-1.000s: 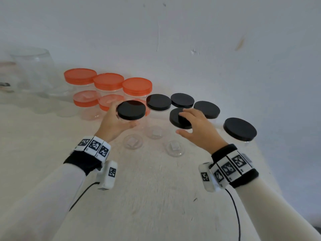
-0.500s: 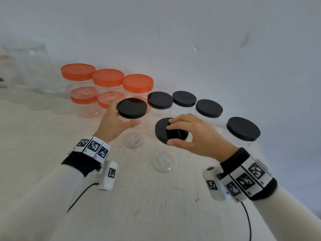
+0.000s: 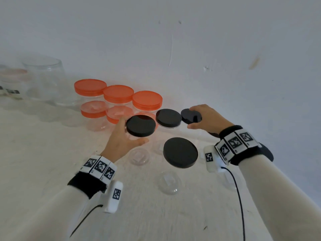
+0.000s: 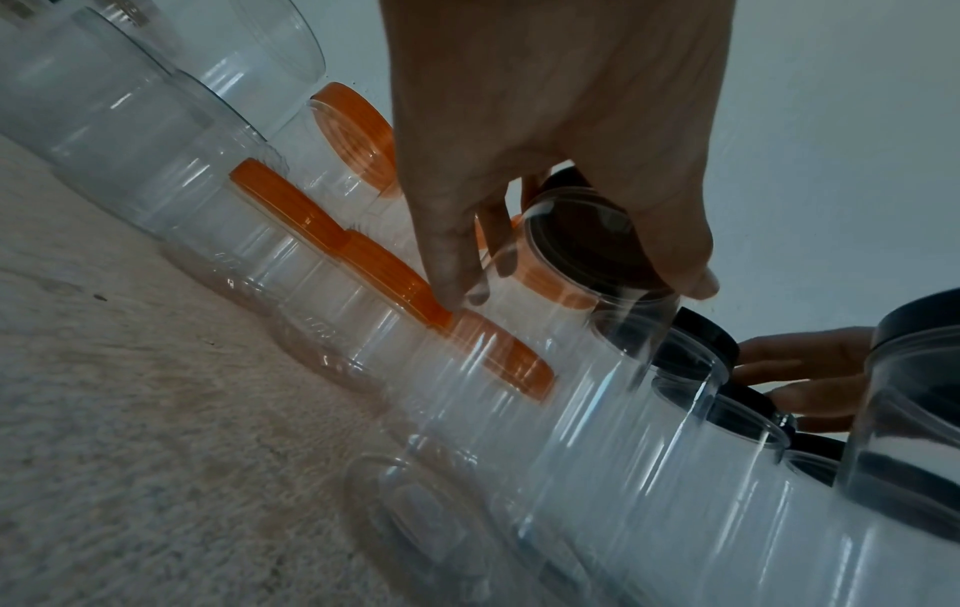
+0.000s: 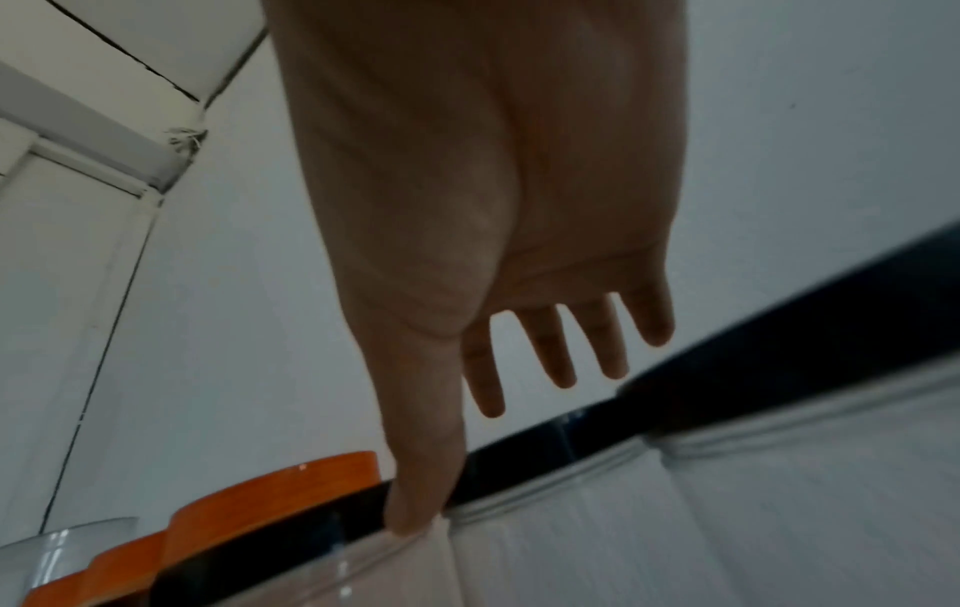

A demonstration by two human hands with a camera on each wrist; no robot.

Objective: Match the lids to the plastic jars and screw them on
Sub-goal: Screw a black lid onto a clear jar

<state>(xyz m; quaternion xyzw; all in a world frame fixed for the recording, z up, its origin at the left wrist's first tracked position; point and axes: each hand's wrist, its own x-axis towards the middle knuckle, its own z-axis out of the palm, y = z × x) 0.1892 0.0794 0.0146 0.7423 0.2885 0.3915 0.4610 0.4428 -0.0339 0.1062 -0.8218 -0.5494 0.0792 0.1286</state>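
Observation:
Clear plastic jars with black lids stand in a cluster in the head view. My left hand (image 3: 129, 136) grips one jar just under its black lid (image 3: 140, 126); the left wrist view shows the thumb and fingers (image 4: 452, 271) curled round that jar (image 4: 623, 328). My right hand (image 3: 194, 118) is spread over a farther black lid (image 3: 186, 115) with straight fingers, and its thumb (image 5: 415, 505) touches the lid's near edge. Another black-lidded jar (image 3: 180, 154) stands free in front, between the hands. One more black lid (image 3: 168, 117) sits between the two hands' lids.
Several orange-lidded jars (image 3: 118, 93) are stacked at the back left against the wall. Larger clear containers (image 3: 43, 79) stand at the far left. A further black lid (image 3: 213, 134) peeks from under my right wrist. The rough white tabletop (image 3: 156, 214) stretches toward me.
My right hand carried a black-lidded jar toward me, let it go in front, and reached back over a farther black lid. The left hand kept hold of its jar.

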